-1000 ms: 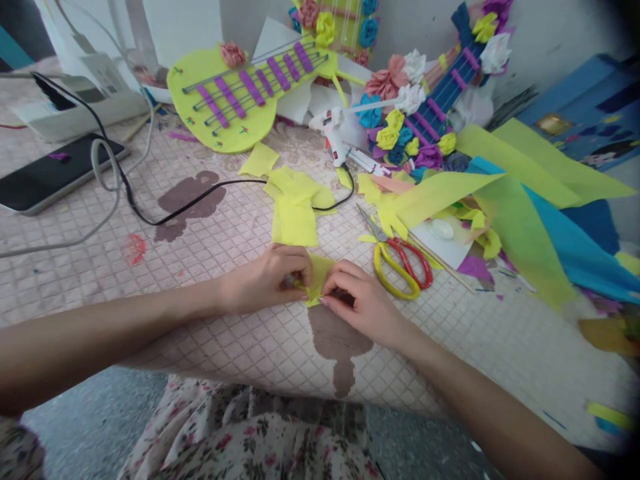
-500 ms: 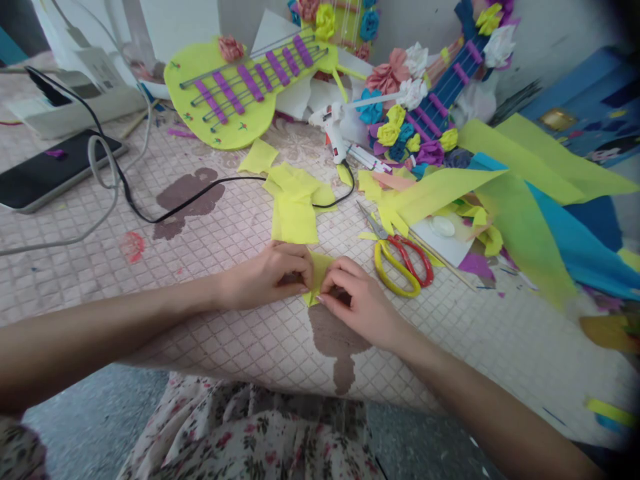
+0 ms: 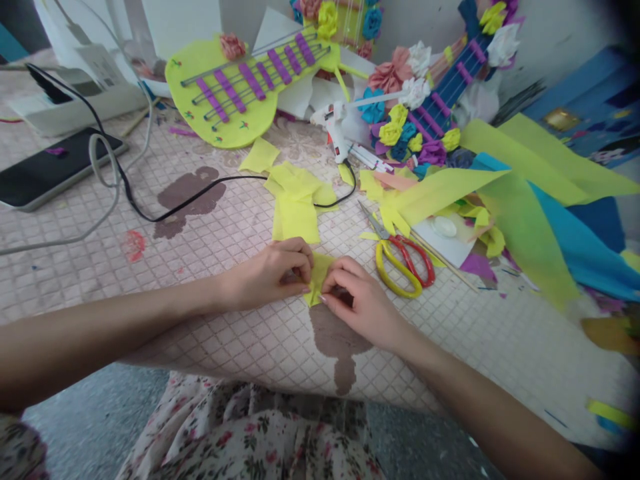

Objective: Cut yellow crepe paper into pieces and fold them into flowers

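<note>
Between my two hands is a small piece of yellow crepe paper (image 3: 319,277), just above the patterned tablecloth. My left hand (image 3: 280,273) pinches its left edge with thumb and fingertips. On the opposite side my right hand (image 3: 354,293) is closed on the right edge in the same way. The fingers cover parts of the paper. Just beyond it lies a loose pile of cut yellow paper squares (image 3: 296,207). Scissors (image 3: 400,257) with one yellow and one red handle lie to the right of my right hand.
A white glue gun (image 3: 336,130) stands behind the pile, its black cable (image 3: 200,190) crossing the table. A yellow paper guitar (image 3: 225,100) and a blue flowered one (image 3: 440,100) rest at the back. Crepe strips (image 3: 530,227) cover the right; a phone (image 3: 57,170) lies left.
Both hands keep their pinch on the yellow paper with almost no movement. The whole view has shifted very slightly.
</note>
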A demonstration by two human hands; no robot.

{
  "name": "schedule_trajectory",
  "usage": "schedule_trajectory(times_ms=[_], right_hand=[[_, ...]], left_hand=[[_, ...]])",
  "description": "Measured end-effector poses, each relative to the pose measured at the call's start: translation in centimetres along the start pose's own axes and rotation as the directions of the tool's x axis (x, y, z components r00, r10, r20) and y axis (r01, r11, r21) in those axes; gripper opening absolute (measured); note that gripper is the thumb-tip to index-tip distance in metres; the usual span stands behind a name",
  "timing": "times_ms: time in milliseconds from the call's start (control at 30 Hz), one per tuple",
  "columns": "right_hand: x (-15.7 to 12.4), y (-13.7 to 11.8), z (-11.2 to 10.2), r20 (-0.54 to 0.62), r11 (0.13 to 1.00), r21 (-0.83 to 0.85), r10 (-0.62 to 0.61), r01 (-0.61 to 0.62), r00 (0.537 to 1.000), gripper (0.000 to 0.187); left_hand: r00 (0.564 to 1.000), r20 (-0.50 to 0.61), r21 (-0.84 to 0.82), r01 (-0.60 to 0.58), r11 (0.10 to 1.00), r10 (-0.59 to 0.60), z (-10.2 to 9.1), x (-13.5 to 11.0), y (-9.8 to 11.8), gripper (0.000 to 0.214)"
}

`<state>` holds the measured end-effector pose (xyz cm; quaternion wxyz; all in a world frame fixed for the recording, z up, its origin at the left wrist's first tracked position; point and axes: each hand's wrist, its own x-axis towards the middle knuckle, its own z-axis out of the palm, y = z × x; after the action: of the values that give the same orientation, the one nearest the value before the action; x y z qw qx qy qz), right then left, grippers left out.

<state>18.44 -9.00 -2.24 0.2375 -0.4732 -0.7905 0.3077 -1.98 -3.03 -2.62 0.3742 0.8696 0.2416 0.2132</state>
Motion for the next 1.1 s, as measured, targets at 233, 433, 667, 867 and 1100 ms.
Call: schedule_trajectory(times_ms=[233,433,667,867,1100], right_hand=[[-0.1,0.0,0.2,-0.014,0.999,-0.024,0.027,-0.027,1.000,0.010],[0.1,-0.2,0.6,-0.056,0.998,-0.049,0.027,-0.030,0.998,0.011],[-0.2,0.0,0.4,-0.025,0.999,-0.044,0.006,-0.008,1.000,0.011],[-0.2,-0.3,0.2,-0.008,0.999,-0.038,0.009,-0.009,1.000,0.011],[0.0,-0.1,0.7,-0.034,0.997,-0.082,0.011,-0.014,0.999,0.011]], left_hand=[[1.000,0.002,-0.004,-0.021,1.000,0.021,0.1,-0.1,-0.1,0.009],[1.000,0.012,0.000,-0.023,1.000,0.023,0.0,-0.1,0.0,0.009],[0.992,0.128,-0.045,-0.012,0.999,0.017,-1.0,-0.1,-0.1,0.005],[0.967,0.228,-0.044,-0.106,0.993,0.113,-1.8,0.1,-0.6,0.012],[0.986,0.149,0.038,-0.083,0.996,0.077,-0.9,0.1,-0.2,0.010]])
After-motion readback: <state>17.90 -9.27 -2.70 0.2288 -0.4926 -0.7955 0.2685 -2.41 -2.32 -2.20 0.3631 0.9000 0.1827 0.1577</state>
